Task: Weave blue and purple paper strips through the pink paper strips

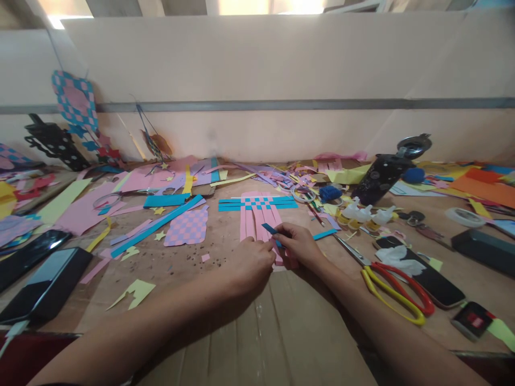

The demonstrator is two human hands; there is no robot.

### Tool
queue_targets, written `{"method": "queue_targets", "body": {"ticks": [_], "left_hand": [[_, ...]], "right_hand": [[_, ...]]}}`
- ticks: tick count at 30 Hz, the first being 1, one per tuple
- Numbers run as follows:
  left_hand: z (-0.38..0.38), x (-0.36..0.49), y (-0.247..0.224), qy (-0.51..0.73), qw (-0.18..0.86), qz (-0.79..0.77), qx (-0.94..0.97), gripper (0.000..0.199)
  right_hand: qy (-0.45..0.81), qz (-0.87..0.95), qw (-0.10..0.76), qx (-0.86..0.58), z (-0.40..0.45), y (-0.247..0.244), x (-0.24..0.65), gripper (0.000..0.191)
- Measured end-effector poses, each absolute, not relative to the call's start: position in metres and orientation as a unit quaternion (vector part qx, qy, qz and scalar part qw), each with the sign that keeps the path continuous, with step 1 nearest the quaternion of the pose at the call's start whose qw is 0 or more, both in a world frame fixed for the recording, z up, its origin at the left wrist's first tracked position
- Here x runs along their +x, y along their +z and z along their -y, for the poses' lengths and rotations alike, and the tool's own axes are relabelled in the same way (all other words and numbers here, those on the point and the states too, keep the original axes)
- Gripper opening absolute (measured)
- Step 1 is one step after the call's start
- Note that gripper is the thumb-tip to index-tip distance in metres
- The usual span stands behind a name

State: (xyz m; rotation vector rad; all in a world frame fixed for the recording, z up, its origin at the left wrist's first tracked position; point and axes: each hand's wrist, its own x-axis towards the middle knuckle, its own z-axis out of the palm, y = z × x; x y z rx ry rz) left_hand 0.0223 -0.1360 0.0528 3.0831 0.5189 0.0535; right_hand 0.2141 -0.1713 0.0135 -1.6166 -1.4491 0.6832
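Note:
A pink paper sheet cut into long strips (247,225) lies in front of me, with blue paper strips (287,202) woven across its far part in a checkered pattern. My right hand (302,244) is closed on a short blue strip (269,229), whose end points up and left over the pink strips. Curled over the near ends of the pink strips, my left hand (250,265) has its fingers closed; they seem to pinch a pink strip, though the fingertips are partly hidden. Another blue strip (325,234) lies just right of my right hand.
Scissors with red and yellow handles (396,292) lie right of my right forearm, near a phone (438,284) and small glue bottles (380,219). A black tumbler (378,179) stands behind them. At left are a checkered purple-pink piece (187,226), paper scraps and a black box-shaped device (48,284).

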Motion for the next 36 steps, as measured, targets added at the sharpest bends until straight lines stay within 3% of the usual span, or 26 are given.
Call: {"method": "queue_targets", "body": {"ticks": [8, 14, 17, 20, 23, 26, 29, 36], "left_hand": [[0.138, 0.028, 0.053, 0.001, 0.025, -0.207, 0.978, 0.014], [0.116, 0.019, 0.063, 0.072, 0.215, -0.34, 0.913, 0.023], [0.11, 0.012, 0.068, 0.052, 0.271, -0.307, 0.911, 0.017], [0.114, 0.011, 0.065, 0.036, 0.209, -0.241, 0.947, 0.009], [0.122, 0.018, 0.054, 0.037, 0.107, -0.214, 0.97, 0.012], [0.126, 0.024, 0.048, 0.044, 0.079, -0.219, 0.971, 0.02], [0.12, 0.023, 0.054, 0.056, 0.173, -0.286, 0.941, 0.02], [0.083, 0.016, 0.053, 0.129, 0.524, -0.384, 0.749, 0.008]], "right_hand": [[0.271, 0.582, 0.419, -0.642, 0.17, 0.012, 0.215, 0.02], [0.311, 0.566, 0.441, -0.623, 0.176, 0.018, 0.213, 0.023], [0.309, 0.568, 0.45, -0.615, 0.177, 0.018, 0.212, 0.022], [0.305, 0.57, 0.449, -0.616, 0.176, 0.017, 0.213, 0.021], [0.309, 0.568, 0.44, -0.622, 0.175, 0.016, 0.213, 0.022], [0.302, 0.573, 0.442, -0.621, 0.175, 0.015, 0.214, 0.022], [0.297, 0.575, 0.448, -0.617, 0.176, 0.015, 0.214, 0.023], [0.301, 0.6, 0.439, -0.597, 0.179, 0.017, 0.213, 0.019]]}}
